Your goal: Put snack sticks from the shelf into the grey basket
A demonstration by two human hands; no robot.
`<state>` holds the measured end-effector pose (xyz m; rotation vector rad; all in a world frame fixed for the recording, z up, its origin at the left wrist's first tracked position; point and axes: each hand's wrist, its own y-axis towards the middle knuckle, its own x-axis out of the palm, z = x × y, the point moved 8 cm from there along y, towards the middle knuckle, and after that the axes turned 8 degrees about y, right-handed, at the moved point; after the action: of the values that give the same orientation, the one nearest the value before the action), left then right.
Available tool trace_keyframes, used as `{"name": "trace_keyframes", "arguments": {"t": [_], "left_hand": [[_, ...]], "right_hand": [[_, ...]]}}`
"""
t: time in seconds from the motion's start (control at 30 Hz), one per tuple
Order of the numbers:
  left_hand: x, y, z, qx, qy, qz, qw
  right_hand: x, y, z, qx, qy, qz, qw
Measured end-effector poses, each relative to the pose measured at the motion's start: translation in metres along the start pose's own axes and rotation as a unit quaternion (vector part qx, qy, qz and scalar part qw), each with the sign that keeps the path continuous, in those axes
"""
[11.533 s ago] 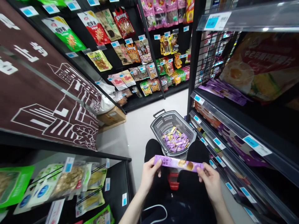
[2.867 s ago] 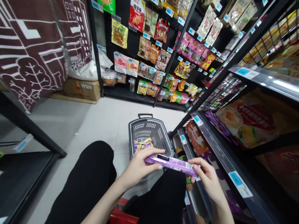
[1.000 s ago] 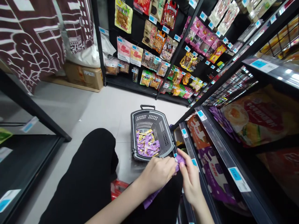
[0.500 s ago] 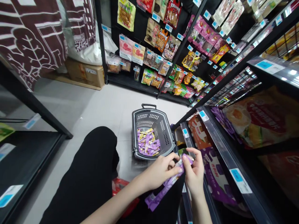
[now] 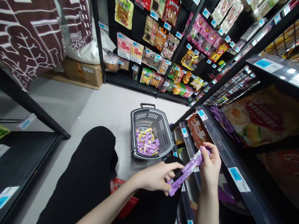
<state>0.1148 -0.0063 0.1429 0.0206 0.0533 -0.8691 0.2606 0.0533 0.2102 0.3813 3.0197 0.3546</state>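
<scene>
Slim purple snack packets [image 5: 187, 169], apparently two lying side by side, stretch between my hands above my knee. My right hand [image 5: 211, 161] pinches their upper end between thumb and fingers. At the lower end, my left hand [image 5: 156, 176] closes its thumb and fingers on them, with the index finger extended along the packets. Just beyond my left hand, a grey shopping basket [image 5: 164, 123] stands on the floor with its handle up at the far end. Inside it lies a loose pile of purple and yellow packets [image 5: 147, 143].
Shelving with price tags [image 5: 239, 179] runs close along my right, holding purple packets [image 5: 224, 123] and large bags [image 5: 259, 118]. A rack of hanging snack bags [image 5: 154, 59] stands ahead. At left are a dark shelf [image 5: 30, 155] and a cardboard box [image 5: 81, 73]. Something red [image 5: 127, 207] lies below my left forearm.
My right hand has moved right and slightly up, away from my left hand. The packets now stretch between both hands, and my left hand has shifted to their lower end.
</scene>
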Motion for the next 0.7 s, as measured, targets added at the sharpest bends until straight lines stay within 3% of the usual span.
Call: {"name": "trace_keyframes", "arguments": {"t": [0.1, 0.23, 0.37, 0.43, 0.53, 0.7], "left_hand": [[0.009, 0.002, -0.005, -0.012, -0.101, -0.047, 0.994], [0.016, 0.001, 0.004, -0.008, -0.253, -0.096, 0.963], [0.009, -0.002, 0.019, 0.053, -0.368, -0.082, 0.925], [-0.002, -0.003, 0.022, 0.099, -0.413, -0.036, 0.904], [-0.026, -0.004, 0.017, 0.142, -0.476, 0.079, 0.864], [-0.066, -0.013, -0.009, 0.063, -0.416, 0.315, 0.851]], "right_hand": [[-0.002, 0.008, 0.008, 0.043, 0.031, -0.035, 0.998], [-0.003, 0.017, 0.021, 0.120, 0.087, -0.106, 0.983], [-0.005, 0.017, 0.046, 0.228, 0.119, -0.193, 0.947], [-0.008, 0.015, 0.056, 0.244, 0.143, -0.213, 0.935], [-0.012, 0.010, 0.065, 0.227, 0.163, -0.229, 0.932], [-0.021, 0.007, 0.065, 0.160, 0.071, -0.171, 0.969]]}}
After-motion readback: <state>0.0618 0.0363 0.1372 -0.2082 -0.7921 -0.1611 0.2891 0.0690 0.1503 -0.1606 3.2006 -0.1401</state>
